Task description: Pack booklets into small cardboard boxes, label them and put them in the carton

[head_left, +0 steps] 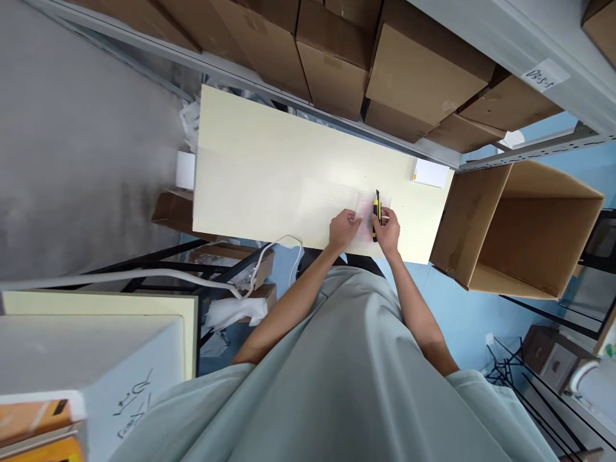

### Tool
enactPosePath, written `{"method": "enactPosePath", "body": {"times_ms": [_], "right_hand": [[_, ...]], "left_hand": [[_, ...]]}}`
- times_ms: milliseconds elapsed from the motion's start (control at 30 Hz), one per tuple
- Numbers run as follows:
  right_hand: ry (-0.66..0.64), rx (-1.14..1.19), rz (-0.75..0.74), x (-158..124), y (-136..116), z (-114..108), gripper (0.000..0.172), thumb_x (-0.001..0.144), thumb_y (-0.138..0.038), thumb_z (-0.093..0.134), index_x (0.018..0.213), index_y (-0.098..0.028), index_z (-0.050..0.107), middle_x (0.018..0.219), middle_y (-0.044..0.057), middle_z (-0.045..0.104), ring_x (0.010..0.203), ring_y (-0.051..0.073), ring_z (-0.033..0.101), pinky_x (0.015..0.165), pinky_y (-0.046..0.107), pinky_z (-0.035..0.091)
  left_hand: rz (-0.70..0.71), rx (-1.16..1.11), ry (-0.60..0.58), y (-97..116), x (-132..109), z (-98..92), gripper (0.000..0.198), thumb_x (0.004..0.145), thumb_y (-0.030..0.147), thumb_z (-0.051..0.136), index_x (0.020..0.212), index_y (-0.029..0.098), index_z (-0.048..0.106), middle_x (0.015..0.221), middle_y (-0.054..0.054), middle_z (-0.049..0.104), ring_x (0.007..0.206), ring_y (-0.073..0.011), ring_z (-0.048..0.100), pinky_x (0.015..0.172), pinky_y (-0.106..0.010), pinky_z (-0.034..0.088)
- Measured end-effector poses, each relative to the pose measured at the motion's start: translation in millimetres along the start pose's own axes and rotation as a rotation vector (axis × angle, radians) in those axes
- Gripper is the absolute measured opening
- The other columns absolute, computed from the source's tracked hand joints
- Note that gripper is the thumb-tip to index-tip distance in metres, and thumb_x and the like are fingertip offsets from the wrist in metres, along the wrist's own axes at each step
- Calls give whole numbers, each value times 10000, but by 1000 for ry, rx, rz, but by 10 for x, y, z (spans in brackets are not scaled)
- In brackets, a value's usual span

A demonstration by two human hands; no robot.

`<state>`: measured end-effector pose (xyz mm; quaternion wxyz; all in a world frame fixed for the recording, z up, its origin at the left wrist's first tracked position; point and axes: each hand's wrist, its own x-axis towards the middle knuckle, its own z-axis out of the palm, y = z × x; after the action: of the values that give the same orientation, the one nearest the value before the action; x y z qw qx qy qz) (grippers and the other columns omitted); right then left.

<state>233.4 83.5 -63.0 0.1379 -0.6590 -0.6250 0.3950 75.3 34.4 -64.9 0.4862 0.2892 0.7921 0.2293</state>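
A black-and-yellow utility knife points away from me near the front edge of the pale table. My right hand is closed on it, thumb along its left side. Just left of the knife is a thin, see-through, pinkish plastic bag. The fingers of my left hand are closed at the bag's left edge. Whether the knife is inside the bag or on top of it, I cannot tell.
A small white box sits at the table's far right corner. Beyond the table, a metal shelf carries several cardboard boxes. To the right stands a large open carton. A white cable hangs at the left.
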Motion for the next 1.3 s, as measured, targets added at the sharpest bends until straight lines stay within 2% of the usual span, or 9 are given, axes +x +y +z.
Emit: {"method": "enactPosePath", "body": {"times_ms": [133,300,467,600,800,867,1033,1200,1300], "right_hand": [[44,-44,-13,-24,-106,90,408,965,-375,659,1331,-204,603,1285,128,711,1005,233,709,967,403,599],[46,-183,-37,-54,-257,220,434,930,-339,688,1333,-237,560,1274,104,654,1102,261,683,972,418,593],[-16,-285,27,-58,-362,375,438,954,-299,657,1370,-233,537,1328,115,594,1150,286,696,967,438,602],[-43,-370,52,-77,-421,456,436,1007,-323,629,1417,-222,519,1384,139,558,1124,297,716,947,448,612],[-41,-398,75,-99,-518,526,406,1041,-308,595,1426,-211,508,1382,149,538,1045,290,737,890,446,623],[-27,-391,79,-101,-537,546,401,1034,-295,598,1415,-207,513,1374,149,538,1032,290,736,881,445,623],[16,-369,70,-129,-532,581,414,1006,-276,604,1403,-208,513,1353,144,541,999,285,729,863,444,623],[88,-341,43,-154,-519,598,417,1003,-301,607,1404,-229,515,1324,128,551,916,257,721,820,422,620],[73,-354,51,-113,-524,608,407,1014,-299,603,1403,-218,517,1320,133,543,912,256,718,816,420,615]], "left_hand": [[8,35,14,-28,68,0,185,979,262,714,1160,227,715,1092,-46,831,1048,-226,780,953,-320,582],[4,111,-2,0,110,-3,200,992,278,684,1188,238,695,1133,-69,828,1081,-281,775,935,-369,571],[35,239,-71,40,109,-66,232,1030,317,623,1244,232,648,1114,-103,811,1092,-322,759,889,-396,557],[152,323,-82,34,218,-206,223,1030,265,587,1246,245,638,1241,-119,759,1162,-316,725,955,-411,552],[330,409,-46,157,587,-413,242,1066,216,463,1197,200,666,1312,-181,688,1310,-353,614,1063,-449,522],[327,429,-53,210,697,-427,247,1075,242,454,1184,190,669,1303,-198,685,1299,-372,607,1051,-468,526],[219,445,-63,279,862,-374,263,1084,362,475,1172,214,674,1243,-191,714,1222,-379,637,984,-470,553],[192,435,-44,293,894,-325,286,1083,393,489,1186,205,679,1245,-204,717,1227,-385,633,987,-472,556],[176,424,-42,298,895,-318,283,1081,402,511,1191,206,682,1263,-210,709,1257,-395,628,1010,-482,548]]}}
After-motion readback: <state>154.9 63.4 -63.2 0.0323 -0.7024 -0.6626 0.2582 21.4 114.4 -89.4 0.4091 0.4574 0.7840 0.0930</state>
